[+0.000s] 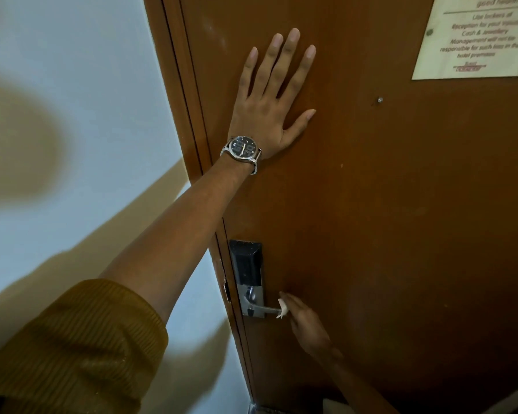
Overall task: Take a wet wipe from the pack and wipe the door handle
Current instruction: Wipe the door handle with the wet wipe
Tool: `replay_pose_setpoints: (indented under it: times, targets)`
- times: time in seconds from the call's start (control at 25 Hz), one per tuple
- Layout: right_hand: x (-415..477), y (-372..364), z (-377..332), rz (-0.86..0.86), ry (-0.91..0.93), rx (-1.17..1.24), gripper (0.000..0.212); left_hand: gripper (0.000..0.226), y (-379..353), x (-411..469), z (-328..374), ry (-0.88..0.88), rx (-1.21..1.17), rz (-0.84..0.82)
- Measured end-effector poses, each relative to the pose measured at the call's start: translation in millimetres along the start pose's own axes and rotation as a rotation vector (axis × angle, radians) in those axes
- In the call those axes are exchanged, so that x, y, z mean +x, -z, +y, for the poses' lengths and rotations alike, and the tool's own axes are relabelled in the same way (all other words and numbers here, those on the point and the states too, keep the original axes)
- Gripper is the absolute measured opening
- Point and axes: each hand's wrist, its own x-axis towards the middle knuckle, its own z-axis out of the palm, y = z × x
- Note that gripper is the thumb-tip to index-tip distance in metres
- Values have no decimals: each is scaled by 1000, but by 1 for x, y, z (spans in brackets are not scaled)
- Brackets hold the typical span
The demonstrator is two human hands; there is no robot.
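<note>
One sleeve (72, 348), two hands, one wipe (282, 307)

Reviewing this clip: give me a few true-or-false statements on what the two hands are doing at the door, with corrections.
1. The left hand lies flat on the door. True.
2. The right hand holds the wet wipe at the door handle. True.
3. The wipe is on the black lock panel. False: it is at the lever's free end.
4. The watch is on the right wrist. False: the left.
5. A paper notice is on the door. True.
</note>
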Motion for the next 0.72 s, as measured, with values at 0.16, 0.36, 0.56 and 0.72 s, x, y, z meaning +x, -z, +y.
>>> replay_pose_setpoints:
  times: [0.16,0.36,0.56,0.72]
  targets:
    - [13,7,-17,63,-500,639,45,73,5,2,-4,-18,5,-35]
    - [-8,5,-29,-70,-724,1199,37,71,19,-9,19,105,-8,-146]
    - [-51,8,-3,-46,-656,1209,32,80,43,-101,99,345,-388,-378]
    - [-104,5,46,83,-707,999,23,49,94,-262,212,278,-770,-592]
